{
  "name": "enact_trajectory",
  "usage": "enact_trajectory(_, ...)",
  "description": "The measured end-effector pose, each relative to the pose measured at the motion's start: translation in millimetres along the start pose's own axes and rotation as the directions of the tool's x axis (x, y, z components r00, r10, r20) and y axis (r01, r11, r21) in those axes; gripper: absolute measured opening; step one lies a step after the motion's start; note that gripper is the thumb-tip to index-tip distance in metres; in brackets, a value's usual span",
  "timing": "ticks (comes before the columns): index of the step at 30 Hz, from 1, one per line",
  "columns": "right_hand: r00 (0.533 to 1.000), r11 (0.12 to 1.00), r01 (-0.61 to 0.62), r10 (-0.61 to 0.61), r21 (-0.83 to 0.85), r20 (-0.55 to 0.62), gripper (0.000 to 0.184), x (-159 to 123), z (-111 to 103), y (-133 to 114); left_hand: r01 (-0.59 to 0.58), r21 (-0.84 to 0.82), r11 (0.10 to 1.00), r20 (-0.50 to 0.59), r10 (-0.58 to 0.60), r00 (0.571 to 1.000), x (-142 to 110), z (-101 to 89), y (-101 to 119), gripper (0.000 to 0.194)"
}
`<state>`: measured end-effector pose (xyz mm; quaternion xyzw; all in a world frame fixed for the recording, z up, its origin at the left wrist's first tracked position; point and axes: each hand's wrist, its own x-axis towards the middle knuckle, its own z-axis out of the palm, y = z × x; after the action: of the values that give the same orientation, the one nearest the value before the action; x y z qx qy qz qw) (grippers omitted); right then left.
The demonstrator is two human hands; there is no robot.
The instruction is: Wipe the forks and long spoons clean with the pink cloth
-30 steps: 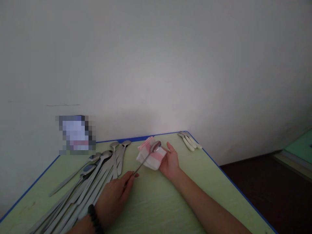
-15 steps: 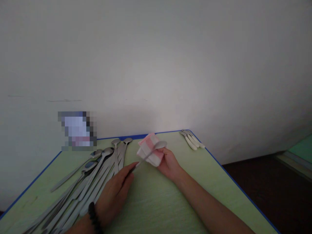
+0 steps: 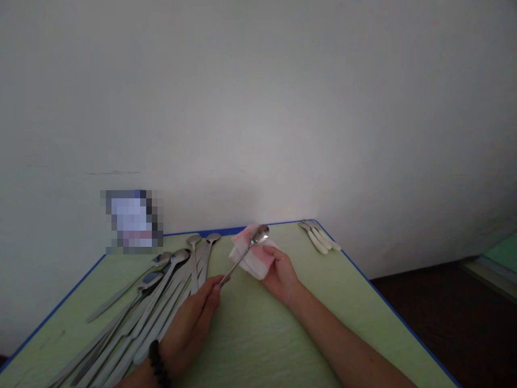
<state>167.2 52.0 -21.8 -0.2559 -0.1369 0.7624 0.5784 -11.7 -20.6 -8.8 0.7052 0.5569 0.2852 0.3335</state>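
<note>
My left hand [image 3: 193,318] pinches the handle end of a long metal spoon [image 3: 244,255], which slants up to the right. Its bowl rests against a folded pink and white cloth [image 3: 252,257]. My right hand [image 3: 281,274] is curled around that cloth from the right, just above the green table [image 3: 258,334]. A dark bead bracelet sits on my left wrist.
Several long metal spoons [image 3: 161,285] lie fanned out on the table's left half. Three white-handled utensils [image 3: 320,236] lie at the far right corner. A blurred-out box [image 3: 133,220] stands at the back left by the wall. The table's blue edge drops to dark floor on the right.
The spoon's bowl has shifted back and forth over the cloth, now sitting higher on its top edge. My right hand has closed more around the cloth.
</note>
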Motion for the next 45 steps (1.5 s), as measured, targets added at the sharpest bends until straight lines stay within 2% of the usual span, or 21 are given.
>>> enact_trajectory(4, 0.999, 1.000, -0.026, 0.026, -0.005, 0.030, 0.020, -2, 0, 0, 0.025, 0.060, 0.998, 0.038, -0.028, 0.999, 1, -0.9, 3, 0.045)
enact_trajectory(11, 0.999, 1.000, -0.007, 0.007, -0.005, 0.045, 0.021, -1, 1, 0, -0.009, 0.178, 0.984, 0.059, -0.002, 0.998, 0, 0.1, 0, 0.024)
enact_trajectory(17, 0.983, 0.994, -0.112, 0.110, 0.010, 0.146, 0.027, -9, 6, -1, -0.027, 0.281, 0.959, 0.119, -0.007, 0.993, -1, -0.2, 5, 0.028)
enact_trajectory(22, 0.985, 0.994, -0.050, 0.065, -0.095, 0.162, 0.032, -11, 7, 1, -0.095, 0.505, 0.858, 0.213, -0.017, 0.977, -1, -0.2, 6, 0.034)
enact_trajectory(25, 0.986, 0.988, -0.004, 0.029, -0.155, 0.162, 0.033, -9, 5, 3, -0.148, 0.570, 0.808, 0.247, 0.004, 0.969, -2, 0.6, 7, 0.034)
enact_trajectory(31, 0.990, 0.973, 0.052, -0.020, -0.227, 0.139, 0.029, -9, 3, 5, -0.164, 0.568, 0.806, 0.248, 0.022, 0.969, -2, 3.1, 7, 0.036)
enact_trajectory(39, 0.964, 0.970, 0.071, -0.008, -0.231, 0.265, 0.026, -14, 10, 3, -0.099, 0.458, 0.883, 0.207, 0.002, 0.978, -4, 0.2, 11, 0.034)
enact_trajectory(42, 0.969, 0.980, 0.071, -0.023, -0.187, 0.244, 0.026, -10, 6, 3, -0.101, 0.417, 0.904, 0.200, 0.017, 0.980, -3, 0.0, 9, 0.034)
enact_trajectory(45, 0.985, 0.990, 0.062, -0.040, -0.128, 0.168, 0.028, -4, 2, 3, -0.090, 0.378, 0.922, 0.159, 0.031, 0.987, -2, 0.5, 7, 0.036)
